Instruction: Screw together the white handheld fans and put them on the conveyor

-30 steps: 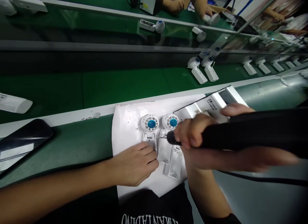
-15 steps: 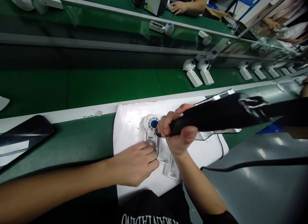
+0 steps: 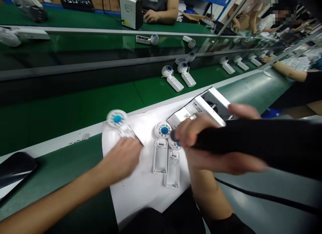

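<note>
- Green belt [image 3: 83,110] runs across the workroom behind a white rail [image 3: 60,143], and a green desk [image 3: 83,157] lies along the near side of it.
- At the far left, a dark, glossy slab [image 3: 16,170] rests on the desk, partly cut off by the frame edge.
- Next comes the left hand [image 3: 124,158], curled around the handle of a white fan unit [image 3: 117,118]; the unit's round, blue-centred head points away from the person, over the upper left part of a white sheet [image 3: 141,190]. Both are blurred.
- Across the belt, a co-worker's hand [image 3: 151,16] lies on the far green surface, just beside a silver-and-black box [image 3: 128,12].
- Near the middle of the sheet lies a second fan unit [image 3: 161,157], its hollow handle facing up.
- Just right of it and nearer the person is a third fan unit [image 3: 172,170], its head partly hidden.
- Beyond them, two assembled units [image 3: 173,81] sit side by side on the belt.
- Further right, the right hand [image 3: 201,153] grips a thick black tool [image 3: 238,143], in front of a metal device [image 3: 205,110] with printed lettering.
- Below the tool hangs a black cord [image 3: 251,192].
- At the far right, another person's arm [image 3: 289,70] reaches to the belt.
</note>
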`<state>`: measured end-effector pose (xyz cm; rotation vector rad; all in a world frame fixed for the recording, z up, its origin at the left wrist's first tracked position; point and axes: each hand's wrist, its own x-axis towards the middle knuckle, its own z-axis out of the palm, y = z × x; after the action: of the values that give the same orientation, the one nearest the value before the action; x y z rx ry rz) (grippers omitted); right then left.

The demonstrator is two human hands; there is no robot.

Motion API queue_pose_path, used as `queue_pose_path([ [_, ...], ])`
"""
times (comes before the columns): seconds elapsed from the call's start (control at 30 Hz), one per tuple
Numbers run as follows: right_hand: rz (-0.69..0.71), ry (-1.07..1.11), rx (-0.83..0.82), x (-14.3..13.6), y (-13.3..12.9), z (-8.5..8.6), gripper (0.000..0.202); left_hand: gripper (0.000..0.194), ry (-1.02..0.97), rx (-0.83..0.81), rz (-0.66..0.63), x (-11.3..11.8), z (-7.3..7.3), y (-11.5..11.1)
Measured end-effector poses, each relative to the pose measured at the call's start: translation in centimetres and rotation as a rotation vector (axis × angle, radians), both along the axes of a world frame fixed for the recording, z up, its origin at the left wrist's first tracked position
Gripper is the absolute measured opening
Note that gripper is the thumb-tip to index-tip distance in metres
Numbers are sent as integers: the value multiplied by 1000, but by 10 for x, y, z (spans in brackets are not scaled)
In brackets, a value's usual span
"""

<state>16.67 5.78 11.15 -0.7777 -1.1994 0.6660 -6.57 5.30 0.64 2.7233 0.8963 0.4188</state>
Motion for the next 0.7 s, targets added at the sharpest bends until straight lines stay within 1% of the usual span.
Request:
queue_pose_path([
  [0.07, -208, -22, 169, 19, 6, 15, 53, 25, 64, 35, 245, -18, 2, 39],
  [0.1, -290, -34, 217, 26, 10, 18, 48, 27, 93, 49, 334, -27, 5, 58],
  [0.17, -357, -37, 227, 36, 21, 15, 46, 31, 147, 77, 459, -42, 13, 87],
  [0.2, -360, -14, 215, 38, 25, 11, 45, 34, 160, 115, 508, -45, 19, 93],
  [0.23, -358, 15, 197, 39, 28, 7, 44, 37, 158, 164, 538, -44, 25, 93],
  [0.27, -354, 42, 179, 39, 28, 4, 43, 37, 137, 215, 532, -39, 30, 87],
  [0.3, -345, 63, 166, 38, 27, 1, 43, 35, 89, 258, 472, -30, 35, 75],
  [0.33, -319, 75, 149, 37, 24, 0, 43, 30, 33, 278, 352, -18, 37, 58],
  [0.37, -268, 84, 130, 34, 20, -1, 44, 25, -33, 271, 177, -4, 38, 39],
  [0.4, -199, 91, 103, 31, 16, -1, 44, 20, -98, 244, -35, 10, 36, 20],
  [0.43, -121, 102, 77, 27, 11, -1, 45, 19, -105, 207, -219, 24, 32, 1],
  [0.47, -49, 116, 54, 23, 7, -2, 46, 19, -114, 185, -316, 36, 27, -15],
  [0.5, 6, 133, 32, 19, 3, -3, 46, 20, -108, 161, -370, 45, 21, -27],
  [0.57, 63, 157, 22, 11, 0, -9, 44, 21, -92, 134, -377, 55, 11, -40],
  [0.63, 94, 157, 28, 7, 1, -15, 42, 15, -88, 122, -365, 56, 5, -42],
  [0.7, 116, 155, 27, 7, 2, -21, 43, 11, -94, 120, -368, 54, 5, -38],
])
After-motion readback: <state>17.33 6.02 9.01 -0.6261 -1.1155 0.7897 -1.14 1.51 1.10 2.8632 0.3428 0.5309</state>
